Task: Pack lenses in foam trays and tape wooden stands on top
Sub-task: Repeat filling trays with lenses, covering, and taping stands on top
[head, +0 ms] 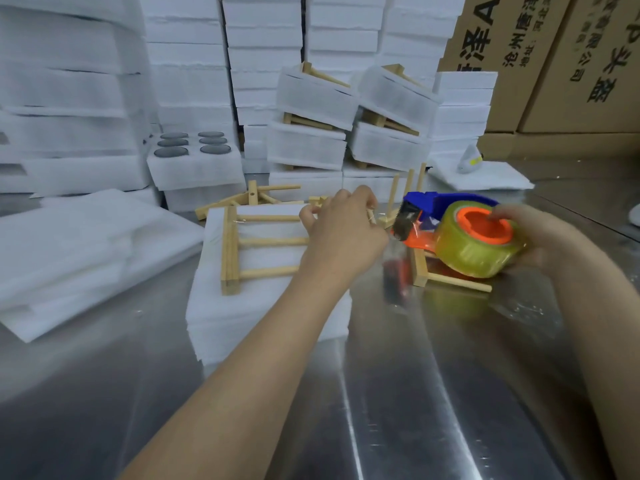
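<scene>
A white foam tray (242, 306), closed and stacked thick, lies flat on the counter (398, 393) under the left hand (343, 230). On top lies a pale wooden stand (239, 244), three dowels running toward that hand, whose fingers curl around its right end. The right hand (533, 233) grips a blue and orange tape dispenser (426, 206) by its yellowish roll (478, 247), just right of the left hand; another stand (450, 277) lies beneath it. Beyond the left hand lie loose stands (252, 197), an open tray (197, 168) holding six dark round lenses (172, 143), and tilted finished packs (311, 98).
</scene>
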`<state>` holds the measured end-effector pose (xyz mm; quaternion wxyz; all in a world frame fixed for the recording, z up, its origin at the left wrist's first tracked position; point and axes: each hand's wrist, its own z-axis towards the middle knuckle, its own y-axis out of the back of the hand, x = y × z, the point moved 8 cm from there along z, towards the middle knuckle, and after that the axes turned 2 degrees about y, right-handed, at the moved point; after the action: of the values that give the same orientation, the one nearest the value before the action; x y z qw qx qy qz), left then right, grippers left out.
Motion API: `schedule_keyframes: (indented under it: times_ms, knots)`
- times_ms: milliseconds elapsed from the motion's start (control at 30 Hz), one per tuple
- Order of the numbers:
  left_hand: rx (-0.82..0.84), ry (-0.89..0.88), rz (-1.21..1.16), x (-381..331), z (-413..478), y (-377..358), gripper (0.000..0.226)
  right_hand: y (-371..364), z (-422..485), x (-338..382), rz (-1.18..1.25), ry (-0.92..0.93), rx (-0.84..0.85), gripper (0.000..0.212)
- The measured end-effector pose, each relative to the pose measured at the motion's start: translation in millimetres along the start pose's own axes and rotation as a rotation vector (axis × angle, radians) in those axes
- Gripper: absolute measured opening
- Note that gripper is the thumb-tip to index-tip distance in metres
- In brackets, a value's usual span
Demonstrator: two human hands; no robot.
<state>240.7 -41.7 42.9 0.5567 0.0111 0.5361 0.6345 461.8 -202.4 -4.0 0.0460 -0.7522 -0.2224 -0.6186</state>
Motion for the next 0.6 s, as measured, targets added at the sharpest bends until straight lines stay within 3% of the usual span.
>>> schedule_keyframes:
  times_ms: [33, 100, 133, 167, 233, 267, 333, 467, 600]
  knots:
    - [0.007, 0.007, -0.021, 0, 0, 0, 0.040, 6, -3, 8, -0.033, 0.082, -0.086, 0.039]
    - [0.020, 0.024, -0.043, 0, -1, 0, 0.038, 21, -25, 41, -0.164, 0.445, -0.366, 0.045]
    - [0.022, 0.029, -0.041, 0, -1, -1, 0.037, 17, -44, 57, -0.161, 0.644, -0.416, 0.045]
    - [0.021, 0.028, -0.039, -1, -2, 0, 0.035, 6, -60, 67, -0.083, 0.768, -0.360, 0.041]
    - [0.021, 0.023, -0.056, -2, -2, 0, 0.036, -40, -81, 69, 0.120, 0.760, -0.013, 0.031]
    - [0.017, 0.025, -0.074, -2, -2, 1, 0.040, -67, -89, 65, 0.114, 0.729, 0.154, 0.029]
    - [0.002, 0.034, -0.092, -2, -2, 3, 0.041, -105, -100, 50, -0.036, 0.710, 0.300, 0.034]
    - [-0.004, 0.036, -0.061, 0, -1, 1, 0.023, -116, -90, 27, 0.169, 0.605, 0.298, 0.046]
    - [0.027, 0.039, 0.132, 1, -5, -2, 0.016, -120, -77, 20, 0.162, 0.612, 0.258, 0.036]
